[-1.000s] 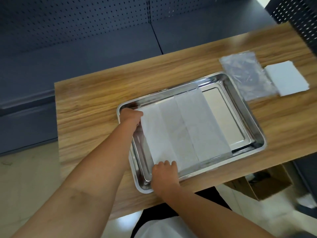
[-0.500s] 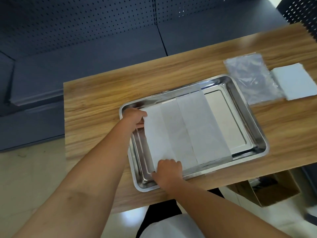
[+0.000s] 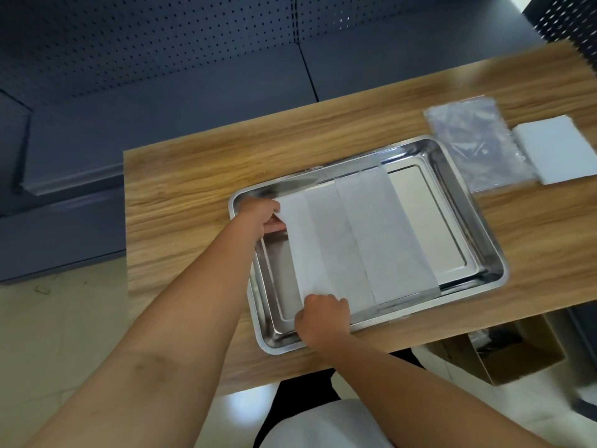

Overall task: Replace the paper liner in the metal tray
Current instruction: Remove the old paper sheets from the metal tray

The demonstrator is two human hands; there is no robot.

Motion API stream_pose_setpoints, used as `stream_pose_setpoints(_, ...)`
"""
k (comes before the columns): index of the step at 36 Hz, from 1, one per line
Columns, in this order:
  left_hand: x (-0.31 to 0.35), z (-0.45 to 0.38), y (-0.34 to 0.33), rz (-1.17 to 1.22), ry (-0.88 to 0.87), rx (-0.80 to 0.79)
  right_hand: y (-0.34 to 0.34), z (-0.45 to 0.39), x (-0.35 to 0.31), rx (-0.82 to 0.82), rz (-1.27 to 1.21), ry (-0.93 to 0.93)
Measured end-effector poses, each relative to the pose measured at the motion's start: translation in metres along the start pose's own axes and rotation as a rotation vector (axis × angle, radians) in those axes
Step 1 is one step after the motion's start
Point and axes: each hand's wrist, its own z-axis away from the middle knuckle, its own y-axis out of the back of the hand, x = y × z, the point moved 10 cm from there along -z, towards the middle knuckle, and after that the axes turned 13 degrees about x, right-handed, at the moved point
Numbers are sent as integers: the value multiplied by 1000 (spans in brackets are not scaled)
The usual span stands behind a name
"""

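Two hands (left (image 3: pixel 260 213), right (image 3: pixel 323 315)) pinch one liner (image 3: pixel 358 240).

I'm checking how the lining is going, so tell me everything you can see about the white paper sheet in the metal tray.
The paper liner is a thin white sheet with parallel fold creases dividing it into panels. It lies across the middle of the metal tray, leaving bare metal at both ends. Its near and far edges run up the tray walls. The left hand grips its far-left corner, and the right hand holds its near-left corner, the left edge slightly lifted.
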Motion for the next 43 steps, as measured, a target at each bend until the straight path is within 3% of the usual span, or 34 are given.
stream_pose_setpoints(14, 45, 28, -36, -86, -194, 100, 36, -1, 71, 93, -244, -166)
stream_pose_setpoints(25, 77, 62, -125, -113, -257, 15, 68, -16, 164, 111, -396, -239)
stream_pose_setpoints(43, 82, 64, -212, -111, -236, -2, 79, -37, 255, 119, -348, -403)
